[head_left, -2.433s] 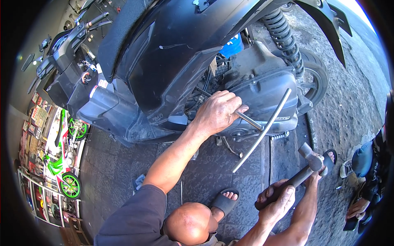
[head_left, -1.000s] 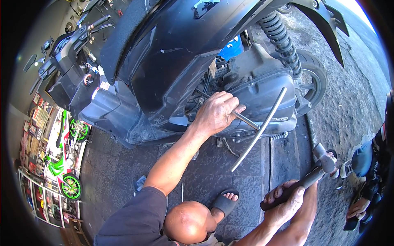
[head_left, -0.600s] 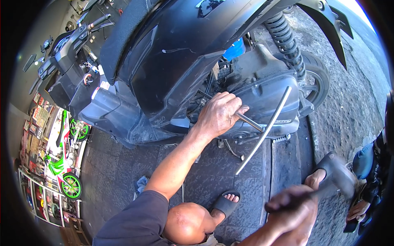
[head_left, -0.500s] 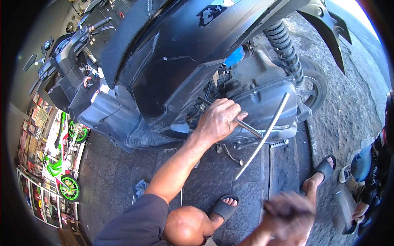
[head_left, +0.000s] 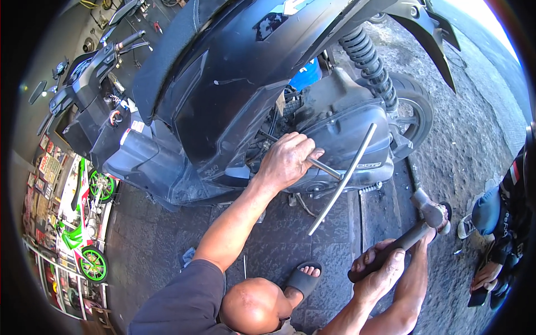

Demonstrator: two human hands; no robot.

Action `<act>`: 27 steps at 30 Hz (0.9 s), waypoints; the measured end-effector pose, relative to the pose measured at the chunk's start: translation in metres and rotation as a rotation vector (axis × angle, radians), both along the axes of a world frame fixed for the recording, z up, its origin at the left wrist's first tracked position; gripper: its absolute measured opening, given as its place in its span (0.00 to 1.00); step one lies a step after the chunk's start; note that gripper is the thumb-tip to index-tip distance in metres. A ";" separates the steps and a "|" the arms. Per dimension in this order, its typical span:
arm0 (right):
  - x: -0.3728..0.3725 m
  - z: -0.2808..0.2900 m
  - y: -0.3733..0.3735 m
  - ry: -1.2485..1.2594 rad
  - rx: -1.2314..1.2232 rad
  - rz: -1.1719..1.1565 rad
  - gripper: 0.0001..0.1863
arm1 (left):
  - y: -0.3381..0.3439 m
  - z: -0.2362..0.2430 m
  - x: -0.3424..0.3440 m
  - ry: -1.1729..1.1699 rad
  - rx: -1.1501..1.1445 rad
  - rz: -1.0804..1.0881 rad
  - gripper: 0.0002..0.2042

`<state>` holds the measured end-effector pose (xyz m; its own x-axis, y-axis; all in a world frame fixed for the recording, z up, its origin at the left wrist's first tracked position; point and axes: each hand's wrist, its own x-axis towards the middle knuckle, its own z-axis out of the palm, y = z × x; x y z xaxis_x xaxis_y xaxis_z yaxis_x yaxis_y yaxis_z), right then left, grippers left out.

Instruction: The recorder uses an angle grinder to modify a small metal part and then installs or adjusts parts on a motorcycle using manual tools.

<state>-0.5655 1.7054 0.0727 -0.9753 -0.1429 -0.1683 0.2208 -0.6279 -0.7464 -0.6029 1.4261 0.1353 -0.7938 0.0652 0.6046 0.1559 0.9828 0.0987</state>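
My left hand (head_left: 286,162) is closed around the shaft of a T-handle wrench (head_left: 356,160), whose long silver crossbar points toward me. The far end of the shaft reaches into the side of a dark scooter (head_left: 231,106), just ahead of its engine cover (head_left: 346,134); bodywork and shadow hide what it meets. At the lower right, my right hand (head_left: 379,273) grips the dark handle of a hammer (head_left: 412,237). The metal hammer head is up and away from me, to the right of the crossbar and apart from it.
A coil shock absorber (head_left: 368,61) and rear wheel (head_left: 412,109) stand beyond the engine cover. My sandalled foot (head_left: 304,279) rests on dark tiles. At the right edge sits another person (head_left: 497,223) with a dark object in hand. A small green-wheeled motorcycle (head_left: 84,223) is at the left.
My right hand was blurred by motion; now it is steadier, with the hammer plainly visible and its head raised to the right. My left hand keeps its hold on the wrench. The view has shifted slightly.
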 end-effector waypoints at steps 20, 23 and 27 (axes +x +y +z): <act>0.017 -0.015 -0.012 0.082 0.104 0.277 0.24 | -0.001 0.000 0.004 0.004 0.017 0.003 0.16; 0.014 -0.013 -0.013 0.077 0.099 0.271 0.24 | -0.003 0.001 0.003 -0.024 0.007 0.027 0.16; 0.013 -0.011 -0.015 0.026 0.073 0.301 0.23 | -0.005 0.002 0.004 -0.049 -0.004 0.076 0.15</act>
